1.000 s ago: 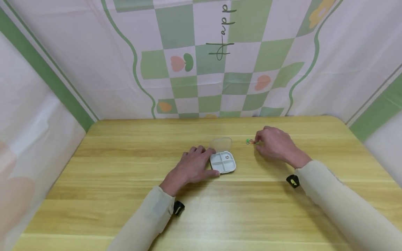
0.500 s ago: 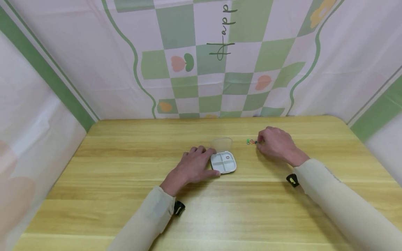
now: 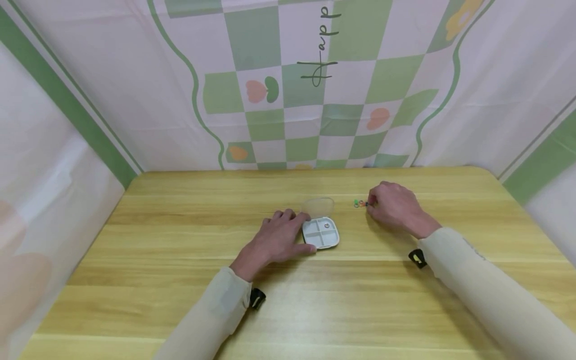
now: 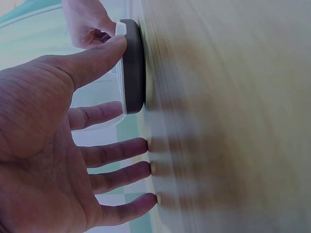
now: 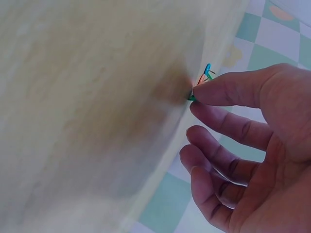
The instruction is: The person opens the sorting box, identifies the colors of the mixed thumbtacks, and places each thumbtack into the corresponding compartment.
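Steadying the four-compartment case (image 3: 330, 238) is the left hand's (image 3: 280, 239) function: thumb and index finger grip it, remaining fingers extended to the desk (image 3: 288, 310). Case position: midway between the side edges, toward the far edge, clear lid (image 3: 319, 206) open; one small ring (image 3: 326, 226) occupies the far-right compartment. Right hand (image 3: 396, 205), fingers bent, has thumb and index fingertips close together at the small coloured pieces (image 3: 360, 203), toward the far-right corner; whether one is gripped cannot be told. Step in hand: apparently pick-up. Next move: probably requires separating one piece before lifting.
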{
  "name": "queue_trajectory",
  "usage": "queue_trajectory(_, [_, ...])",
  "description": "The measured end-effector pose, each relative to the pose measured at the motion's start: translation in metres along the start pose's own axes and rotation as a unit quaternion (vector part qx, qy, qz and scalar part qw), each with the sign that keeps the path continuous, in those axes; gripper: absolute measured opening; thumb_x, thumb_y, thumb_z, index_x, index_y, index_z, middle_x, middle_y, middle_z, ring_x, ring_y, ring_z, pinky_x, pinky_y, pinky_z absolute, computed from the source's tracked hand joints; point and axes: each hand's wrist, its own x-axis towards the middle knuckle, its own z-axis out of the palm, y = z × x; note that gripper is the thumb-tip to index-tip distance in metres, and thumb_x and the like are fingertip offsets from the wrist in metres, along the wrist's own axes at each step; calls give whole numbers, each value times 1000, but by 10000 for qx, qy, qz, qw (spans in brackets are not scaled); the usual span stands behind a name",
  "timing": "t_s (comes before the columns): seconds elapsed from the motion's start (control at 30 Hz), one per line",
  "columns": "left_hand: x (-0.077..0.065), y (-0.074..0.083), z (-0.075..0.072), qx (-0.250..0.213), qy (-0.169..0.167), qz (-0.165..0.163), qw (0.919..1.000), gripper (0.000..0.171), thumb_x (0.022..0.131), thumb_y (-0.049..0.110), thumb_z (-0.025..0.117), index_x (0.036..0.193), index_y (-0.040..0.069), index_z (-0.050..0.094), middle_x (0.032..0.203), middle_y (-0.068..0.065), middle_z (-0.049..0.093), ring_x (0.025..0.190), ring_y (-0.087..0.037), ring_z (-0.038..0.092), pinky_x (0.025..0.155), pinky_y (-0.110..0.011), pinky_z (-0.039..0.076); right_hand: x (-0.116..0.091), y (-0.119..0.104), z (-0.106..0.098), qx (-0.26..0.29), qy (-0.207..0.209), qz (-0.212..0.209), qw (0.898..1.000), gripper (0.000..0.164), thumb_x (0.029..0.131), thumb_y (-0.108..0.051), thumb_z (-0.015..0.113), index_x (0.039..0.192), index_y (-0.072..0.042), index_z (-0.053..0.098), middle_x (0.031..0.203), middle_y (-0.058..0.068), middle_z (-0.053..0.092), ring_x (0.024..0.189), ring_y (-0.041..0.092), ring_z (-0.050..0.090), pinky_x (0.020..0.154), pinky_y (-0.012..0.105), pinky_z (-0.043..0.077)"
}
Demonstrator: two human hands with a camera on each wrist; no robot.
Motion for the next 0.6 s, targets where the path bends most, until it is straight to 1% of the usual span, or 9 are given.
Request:
queue_trajectory(0.33, [1, 0, 1, 22, 23, 10, 10000, 72, 80, 62, 55, 139, 25, 36, 127, -7, 45, 114, -27, 42, 90, -49, 34, 1, -2, 1, -21, 172, 39, 9998, 8, 79, -16, 58, 78, -14, 66, 84, 5, 58, 78, 23, 54, 63, 41, 44])
queue_trajectory(0.6, [0, 0, 1, 22, 12, 3, 10000, 72, 80, 62, 55, 139, 25, 36, 127, -7, 45, 115, -27, 42, 91, -49, 34, -1, -3, 0, 0, 271, -20, 9996, 9, 80, -16, 57, 80, -13, 66, 84, 5, 58, 79, 23, 55, 63, 43, 45])
